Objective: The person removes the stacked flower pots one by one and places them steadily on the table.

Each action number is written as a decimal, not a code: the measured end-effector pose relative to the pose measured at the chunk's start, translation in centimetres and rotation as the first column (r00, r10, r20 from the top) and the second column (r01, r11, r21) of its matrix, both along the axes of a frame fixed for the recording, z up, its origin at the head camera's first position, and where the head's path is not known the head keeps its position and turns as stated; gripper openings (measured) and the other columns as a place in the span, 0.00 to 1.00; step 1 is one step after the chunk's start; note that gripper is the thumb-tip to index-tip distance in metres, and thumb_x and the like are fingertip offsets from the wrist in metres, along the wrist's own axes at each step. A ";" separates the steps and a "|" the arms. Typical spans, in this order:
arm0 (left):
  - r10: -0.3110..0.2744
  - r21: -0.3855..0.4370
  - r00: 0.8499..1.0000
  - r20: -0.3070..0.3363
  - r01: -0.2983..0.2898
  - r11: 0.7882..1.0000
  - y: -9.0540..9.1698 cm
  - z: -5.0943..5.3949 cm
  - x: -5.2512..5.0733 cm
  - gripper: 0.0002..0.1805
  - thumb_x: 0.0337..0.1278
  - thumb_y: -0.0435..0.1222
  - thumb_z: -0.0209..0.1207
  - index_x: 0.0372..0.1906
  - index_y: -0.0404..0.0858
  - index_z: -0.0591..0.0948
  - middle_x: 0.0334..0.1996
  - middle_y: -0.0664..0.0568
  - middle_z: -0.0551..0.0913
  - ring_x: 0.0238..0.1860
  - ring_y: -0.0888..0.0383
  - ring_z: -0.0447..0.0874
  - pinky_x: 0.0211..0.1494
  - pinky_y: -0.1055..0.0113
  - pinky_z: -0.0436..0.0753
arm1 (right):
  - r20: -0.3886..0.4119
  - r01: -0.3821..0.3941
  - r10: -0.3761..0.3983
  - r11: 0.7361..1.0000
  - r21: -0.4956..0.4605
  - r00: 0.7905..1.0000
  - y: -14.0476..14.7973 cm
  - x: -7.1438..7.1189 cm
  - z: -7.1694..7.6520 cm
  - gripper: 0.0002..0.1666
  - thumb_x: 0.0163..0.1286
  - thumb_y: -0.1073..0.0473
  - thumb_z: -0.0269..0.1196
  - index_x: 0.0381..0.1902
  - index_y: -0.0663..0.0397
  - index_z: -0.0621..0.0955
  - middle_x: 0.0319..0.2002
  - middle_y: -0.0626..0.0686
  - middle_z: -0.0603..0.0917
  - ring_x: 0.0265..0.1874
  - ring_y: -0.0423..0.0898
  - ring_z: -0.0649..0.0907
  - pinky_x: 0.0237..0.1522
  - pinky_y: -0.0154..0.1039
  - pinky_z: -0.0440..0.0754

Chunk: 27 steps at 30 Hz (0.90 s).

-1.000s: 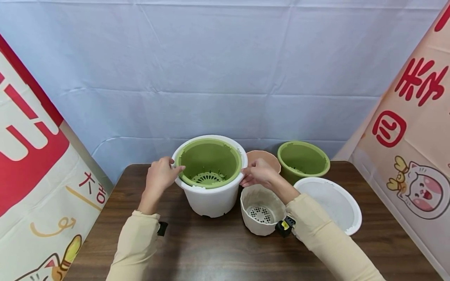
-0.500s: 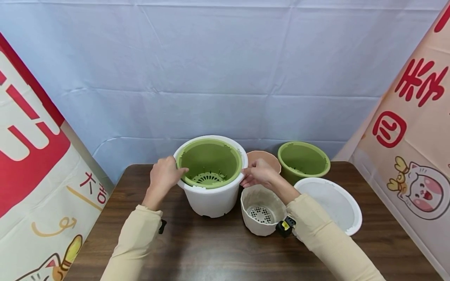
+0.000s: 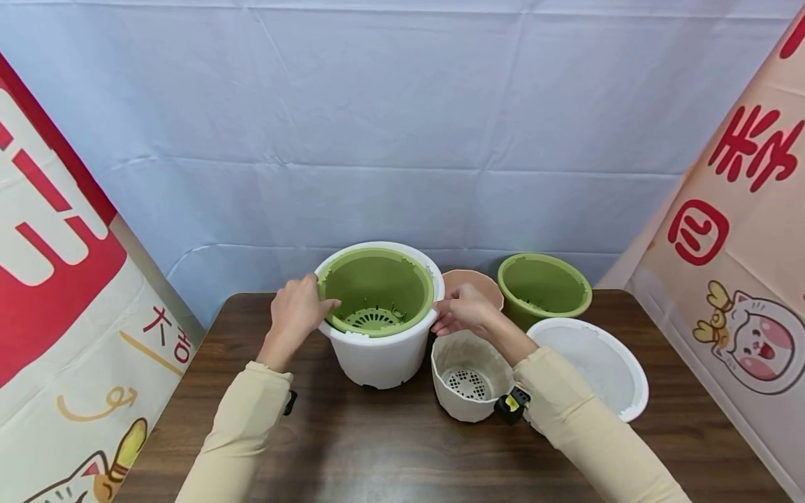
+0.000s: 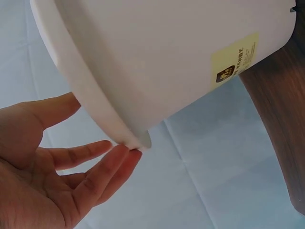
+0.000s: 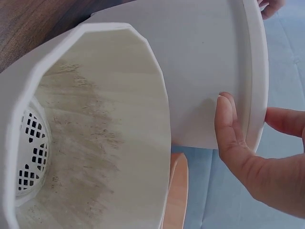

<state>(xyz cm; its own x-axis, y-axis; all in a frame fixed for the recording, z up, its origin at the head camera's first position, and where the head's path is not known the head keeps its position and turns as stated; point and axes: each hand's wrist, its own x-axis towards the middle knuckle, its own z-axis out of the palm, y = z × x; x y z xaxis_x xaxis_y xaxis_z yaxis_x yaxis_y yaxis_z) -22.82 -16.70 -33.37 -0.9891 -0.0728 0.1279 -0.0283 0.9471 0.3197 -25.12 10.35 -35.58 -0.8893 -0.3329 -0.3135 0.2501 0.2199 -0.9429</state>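
A large white flowerpot [image 3: 379, 360] stands upright on the wooden table, with a green pot [image 3: 377, 279] nested inside it. Slots and small prongs show in the green pot's base. My left hand [image 3: 294, 314] grips the white rim from the left, its thumb reaching over toward the green pot's edge; in the left wrist view its fingertips touch the rim's outer edge. On the opposite side my right hand [image 3: 465, 311] pinches the white rim. From the right wrist, the thumb and fingers [image 5: 231, 129] show on either side of that rim.
Close to my right forearm stands a beige faceted pot [image 3: 465, 412] with a perforated base. Behind it are a peach pot [image 3: 473, 283] and another green pot [image 3: 544, 279]. A white pot [image 3: 597, 363] sits at right, partly behind my sleeve. A cloth backdrop [image 3: 390, 140] hangs behind the table.
My left hand has shifted slightly right and its thumb reaches further over the rim. The right hand keeps its place, and the pots look almost unmoved.
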 end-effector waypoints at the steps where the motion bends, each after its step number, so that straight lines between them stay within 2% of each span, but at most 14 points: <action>1: 0.000 0.002 1.000 -0.005 0.001 1.000 0.0 -0.1 0.0 0.24 0.44 0.48 0.67 0.33 0.32 0.75 0.25 0.42 0.77 0.29 0.42 0.78 0.24 0.54 0.77 | 0.001 0.001 -0.001 1.000 0.002 1.000 0.0 0.0 0.0 0.04 0.67 0.70 0.50 0.34 0.68 0.66 0.26 0.65 0.79 0.19 0.47 0.81 0.30 0.40 0.84; 8: 0.009 -0.003 1.000 -0.024 -0.009 1.000 0.0 -0.6 -0.1 0.26 0.44 0.50 0.67 0.33 0.31 0.74 0.25 0.41 0.74 0.28 0.44 0.76 0.22 0.55 0.76 | -0.004 0.000 0.000 1.000 0.015 1.000 0.0 0.0 0.1 0.04 0.67 0.70 0.50 0.33 0.66 0.66 0.27 0.67 0.79 0.19 0.48 0.82 0.29 0.39 0.84; 17: 0.023 -0.032 0.998 -0.053 -0.024 0.999 0.0 -1.1 -0.3 0.33 0.44 0.54 0.66 0.40 0.29 0.71 0.30 0.37 0.73 0.29 0.41 0.76 0.23 0.54 0.77 | -0.006 0.006 -0.005 0.999 0.033 1.000 0.0 0.1 0.3 0.04 0.67 0.69 0.50 0.33 0.67 0.66 0.27 0.69 0.80 0.19 0.47 0.81 0.29 0.40 0.84; 21: 0.027 -0.039 0.999 -0.042 -0.029 0.999 0.0 -1.1 -0.3 0.34 0.44 0.53 0.66 0.44 0.28 0.70 0.32 0.35 0.72 0.32 0.40 0.76 0.26 0.52 0.78 | -0.006 0.005 -0.005 1.000 0.031 1.000 0.0 0.1 0.3 0.04 0.67 0.69 0.50 0.33 0.67 0.66 0.29 0.71 0.79 0.19 0.48 0.82 0.28 0.39 0.84; 27: 0.035 -0.043 0.999 -0.015 -0.035 0.998 0.1 -0.7 -0.4 0.33 0.42 0.52 0.67 0.40 0.29 0.70 0.32 0.36 0.72 0.32 0.40 0.76 0.26 0.52 0.78 | -0.004 0.001 -0.001 1.000 0.029 1.000 0.0 0.1 0.3 0.04 0.67 0.69 0.50 0.33 0.67 0.66 0.30 0.72 0.79 0.19 0.48 0.81 0.28 0.39 0.84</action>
